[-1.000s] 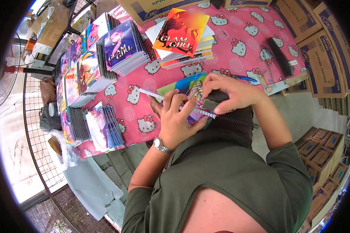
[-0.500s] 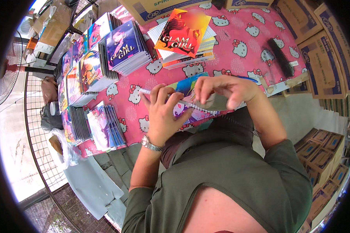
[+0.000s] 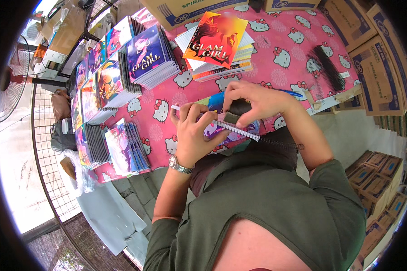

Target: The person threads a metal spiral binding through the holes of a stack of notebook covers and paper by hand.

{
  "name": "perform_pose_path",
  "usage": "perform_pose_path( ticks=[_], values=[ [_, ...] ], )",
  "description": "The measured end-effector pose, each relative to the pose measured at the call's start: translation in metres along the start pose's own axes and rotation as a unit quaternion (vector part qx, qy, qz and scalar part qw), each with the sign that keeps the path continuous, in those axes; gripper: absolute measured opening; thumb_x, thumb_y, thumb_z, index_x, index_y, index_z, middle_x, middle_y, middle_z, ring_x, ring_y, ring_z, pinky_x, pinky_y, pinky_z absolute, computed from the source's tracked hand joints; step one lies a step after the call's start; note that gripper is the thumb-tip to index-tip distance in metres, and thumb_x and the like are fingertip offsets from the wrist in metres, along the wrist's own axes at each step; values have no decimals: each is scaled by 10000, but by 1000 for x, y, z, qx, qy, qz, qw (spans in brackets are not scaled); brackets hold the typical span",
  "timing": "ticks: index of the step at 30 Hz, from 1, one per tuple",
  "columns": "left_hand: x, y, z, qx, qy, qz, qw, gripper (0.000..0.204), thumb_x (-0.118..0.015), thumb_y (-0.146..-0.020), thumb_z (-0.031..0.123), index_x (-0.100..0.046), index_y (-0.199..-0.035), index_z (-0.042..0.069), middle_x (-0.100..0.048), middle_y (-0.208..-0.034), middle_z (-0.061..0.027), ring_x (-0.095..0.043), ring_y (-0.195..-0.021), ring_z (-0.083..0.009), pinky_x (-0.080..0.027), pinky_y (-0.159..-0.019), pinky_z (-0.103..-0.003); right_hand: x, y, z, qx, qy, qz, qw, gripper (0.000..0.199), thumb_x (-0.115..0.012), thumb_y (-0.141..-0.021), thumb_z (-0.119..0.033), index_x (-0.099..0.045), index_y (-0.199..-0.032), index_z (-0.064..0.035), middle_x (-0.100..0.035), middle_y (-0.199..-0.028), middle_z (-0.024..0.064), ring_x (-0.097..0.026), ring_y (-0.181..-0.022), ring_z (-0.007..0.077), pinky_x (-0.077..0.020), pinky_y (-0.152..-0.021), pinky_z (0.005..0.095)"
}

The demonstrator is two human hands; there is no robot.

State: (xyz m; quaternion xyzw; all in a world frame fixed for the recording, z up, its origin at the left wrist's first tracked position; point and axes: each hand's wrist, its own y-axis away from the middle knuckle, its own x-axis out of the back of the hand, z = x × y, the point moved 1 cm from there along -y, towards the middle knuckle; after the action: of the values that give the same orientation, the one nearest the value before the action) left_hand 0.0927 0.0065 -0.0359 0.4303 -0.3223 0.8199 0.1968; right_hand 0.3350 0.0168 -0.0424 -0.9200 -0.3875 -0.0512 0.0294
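My left hand grips a colourful notebook by its punched edge, thumb and fingers over the cover. A white spiral coil runs along that edge from left to right. My right hand reaches over the top and pinches a small dark block against the coil. A black spiral coil sticks out to the right under my right forearm. The notebook sits at the near edge of a pink table with a cat-face print.
Stacks of bright-covered spiral notebooks line the left and back, one orange-covered pile at the middle back. Loose black coils lie at the right. Cardboard boxes stand right and behind. A wire rack and a fan are at the left.
Both hands and the notebook lifted slightly up and away from my body. The right hand shifted left along the coil, and the white coil now shows along more of the edge.
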Motion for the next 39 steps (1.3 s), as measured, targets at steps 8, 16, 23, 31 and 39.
perform_pose_path(
  ticks=[8, 16, 23, 31, 39],
  values=[
    [3, 1, 2, -12, 11, -2, 1000, 442, -877, -594, 278, -643, -937, 125, -589, -987, -43, -514, -1031, -290, -357, -907, -456, 5, -6, -10, 13, 87, -25, 996, 523, -808, -772, -343, -651, -1200, -88, -541, -1133, 60, -558, -1100, 217, -457, -940, 357],
    [0, -3, 0, 6, 36, 23, 999, 427, -882, -613, 332, -629, -898, 141, -611, -976, -5, -562, -1036, -257, -330, -928, -480, 1, -16, -18, 31, -142, -78, 986, 534, -835, -723, -313, -656, -1148, -44, -541, -1166, 57, -555, -1110, 189, -450, -953, 341],
    [4, -3, 2, 29, 12, 27, 999, 486, -900, -601, 352, -625, -934, 128, -613, -953, -8, -565, -1018, -248, -339, -918, -455, 8, -29, -10, -53, -8, -44, 998, 518, -805, -737, -307, -660, -1155, -38, -561, -1133, 54, -552, -1089, 179, -433, -910, 322],
    [14, 9, -19, 36, 63, 59, 996, 437, -886, -626, 144, -637, -977, 71, -623, -1042, -75, -555, -1073, -306, -415, -911, -440, 5, -35, -2, -42, -99, -44, 993, 592, -845, -745, -345, -628, -1186, -17, -581, -1174, 67, -552, -1142, 200, -459, -965, 360],
    [8, 16, -31, 91, 167, 43, 981, 384, -890, -684, 83, -662, -986, 22, -613, -1013, -109, -634, -818, -243, -519, -701, -342, -2, -45, -1, 105, -270, -106, 951, 605, -853, -756, -448, -656, -1122, -9, -580, -1181, 70, -559, -1136, 214, -432, -991, 365]
  ],
)
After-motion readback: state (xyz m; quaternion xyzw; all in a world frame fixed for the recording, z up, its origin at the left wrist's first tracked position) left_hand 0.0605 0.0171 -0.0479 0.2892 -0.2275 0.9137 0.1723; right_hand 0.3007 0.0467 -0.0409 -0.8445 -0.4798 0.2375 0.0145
